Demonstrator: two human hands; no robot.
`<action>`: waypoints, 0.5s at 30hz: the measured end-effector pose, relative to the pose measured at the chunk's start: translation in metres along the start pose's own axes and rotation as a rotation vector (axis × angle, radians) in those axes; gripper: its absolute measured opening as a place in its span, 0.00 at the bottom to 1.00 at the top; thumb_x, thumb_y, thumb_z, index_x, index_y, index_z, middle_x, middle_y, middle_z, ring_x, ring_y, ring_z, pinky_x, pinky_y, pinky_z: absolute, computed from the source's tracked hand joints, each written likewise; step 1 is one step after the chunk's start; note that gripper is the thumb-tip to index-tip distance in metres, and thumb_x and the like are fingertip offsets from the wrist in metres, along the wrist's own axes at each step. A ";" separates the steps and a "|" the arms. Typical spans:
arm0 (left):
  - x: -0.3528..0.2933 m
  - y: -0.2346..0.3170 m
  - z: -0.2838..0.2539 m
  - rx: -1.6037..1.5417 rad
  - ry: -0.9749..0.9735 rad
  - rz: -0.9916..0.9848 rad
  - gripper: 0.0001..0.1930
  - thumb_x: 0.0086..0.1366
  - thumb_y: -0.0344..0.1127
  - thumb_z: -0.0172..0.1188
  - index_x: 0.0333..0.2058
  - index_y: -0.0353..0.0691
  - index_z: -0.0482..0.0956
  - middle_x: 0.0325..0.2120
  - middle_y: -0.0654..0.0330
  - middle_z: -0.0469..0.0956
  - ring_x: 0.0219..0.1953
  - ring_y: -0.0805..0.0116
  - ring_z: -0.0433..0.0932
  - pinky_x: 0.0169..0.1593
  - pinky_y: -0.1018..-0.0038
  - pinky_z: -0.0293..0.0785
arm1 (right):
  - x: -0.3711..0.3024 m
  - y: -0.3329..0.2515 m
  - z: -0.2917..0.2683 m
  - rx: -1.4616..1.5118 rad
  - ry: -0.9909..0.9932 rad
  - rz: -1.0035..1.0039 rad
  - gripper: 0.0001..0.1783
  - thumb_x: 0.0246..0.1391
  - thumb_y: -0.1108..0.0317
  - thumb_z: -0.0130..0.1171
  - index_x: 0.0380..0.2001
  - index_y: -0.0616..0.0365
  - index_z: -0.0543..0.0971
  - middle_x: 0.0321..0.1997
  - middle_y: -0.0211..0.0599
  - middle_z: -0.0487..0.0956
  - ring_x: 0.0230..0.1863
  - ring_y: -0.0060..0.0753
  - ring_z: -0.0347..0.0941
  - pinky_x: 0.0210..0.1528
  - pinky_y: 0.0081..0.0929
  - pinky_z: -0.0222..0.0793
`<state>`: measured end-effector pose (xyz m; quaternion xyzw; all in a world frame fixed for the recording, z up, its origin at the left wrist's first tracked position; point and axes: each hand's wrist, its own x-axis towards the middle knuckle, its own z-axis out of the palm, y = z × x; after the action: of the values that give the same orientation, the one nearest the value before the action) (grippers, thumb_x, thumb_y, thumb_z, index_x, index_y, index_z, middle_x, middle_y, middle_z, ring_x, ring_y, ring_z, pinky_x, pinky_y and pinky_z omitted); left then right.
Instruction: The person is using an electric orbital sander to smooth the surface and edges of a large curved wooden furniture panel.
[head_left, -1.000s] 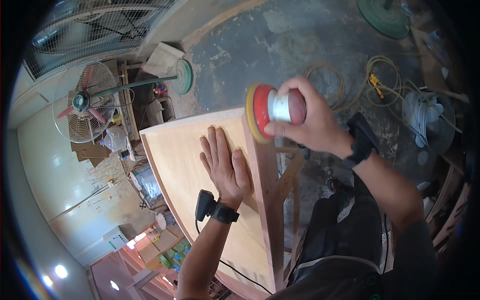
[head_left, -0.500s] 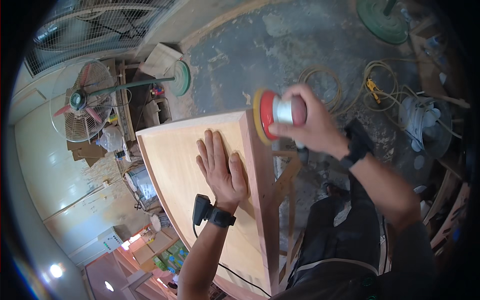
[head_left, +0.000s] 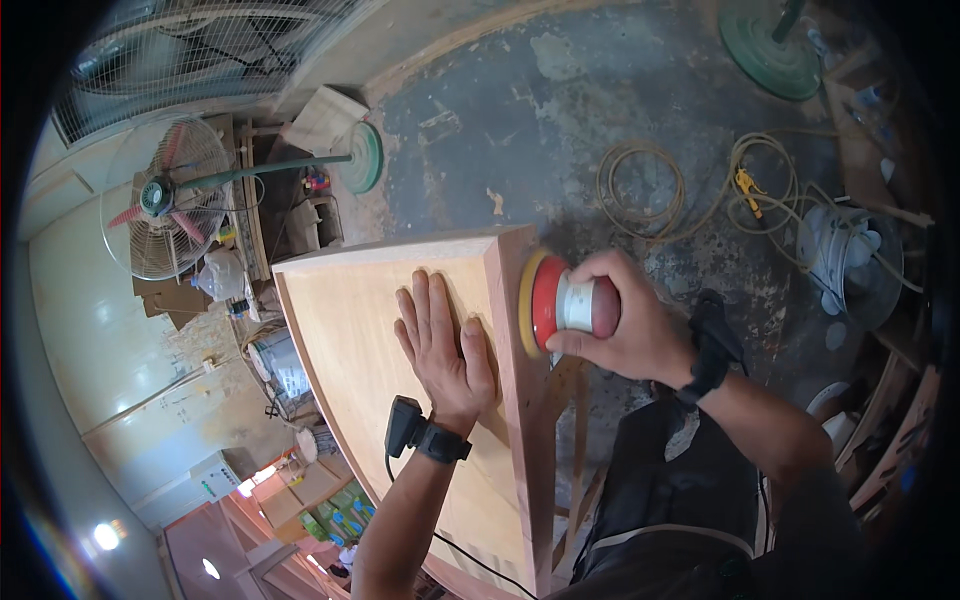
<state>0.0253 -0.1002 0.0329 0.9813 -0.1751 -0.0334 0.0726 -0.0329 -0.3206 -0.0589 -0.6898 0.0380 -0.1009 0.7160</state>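
A wooden panel (head_left: 345, 310) with a raised frame round its edge stands in front of me, its pale face turned up. Flat on that face lies my left hand (head_left: 445, 360), fingers stretched out and holding nothing. My right hand (head_left: 640, 320) is wrapped round the dark red top of an orbital sander (head_left: 546, 303), which has a red and white body and a yellow pad. The pad is against the outer side of the frame's right edge, near the far corner. Black straps with small devices sit on both wrists.
A pedestal fan (head_left: 158, 195) with a green base stands at the left, near cardboard and a bucket (head_left: 280, 365). Coiled hoses (head_left: 640, 190) lie on the worn floor to the right, near another fan (head_left: 850, 265). A green round base (head_left: 770, 55) stands far right.
The sander in my right hand has moved down along the frame's edge, toward me, from the far corner. My left hand stays nearly in place on the panel.
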 end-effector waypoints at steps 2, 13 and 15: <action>0.000 0.002 0.000 0.005 -0.005 -0.002 0.33 0.77 0.45 0.42 0.75 0.35 0.57 0.76 0.41 0.54 0.78 0.36 0.47 0.76 0.44 0.38 | 0.002 0.000 -0.002 -0.004 -0.009 -0.007 0.34 0.42 0.54 0.84 0.47 0.55 0.75 0.45 0.41 0.78 0.48 0.40 0.77 0.52 0.38 0.72; 0.001 0.003 0.001 -0.070 0.026 0.003 0.34 0.73 0.44 0.47 0.73 0.33 0.61 0.75 0.41 0.55 0.78 0.36 0.46 0.77 0.44 0.35 | -0.010 0.002 0.002 0.008 0.027 -0.090 0.34 0.43 0.52 0.83 0.46 0.54 0.75 0.45 0.41 0.77 0.45 0.40 0.76 0.49 0.39 0.73; 0.001 0.002 -0.001 -0.059 0.033 0.006 0.34 0.73 0.44 0.47 0.73 0.33 0.61 0.75 0.41 0.55 0.78 0.36 0.46 0.77 0.45 0.36 | 0.007 0.007 -0.003 0.000 0.053 -0.115 0.34 0.42 0.54 0.84 0.47 0.54 0.74 0.45 0.41 0.76 0.45 0.40 0.76 0.49 0.38 0.73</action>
<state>0.0252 -0.1023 0.0344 0.9786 -0.1757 -0.0223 0.1046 -0.0256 -0.3246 -0.0657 -0.6878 0.0175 -0.1601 0.7078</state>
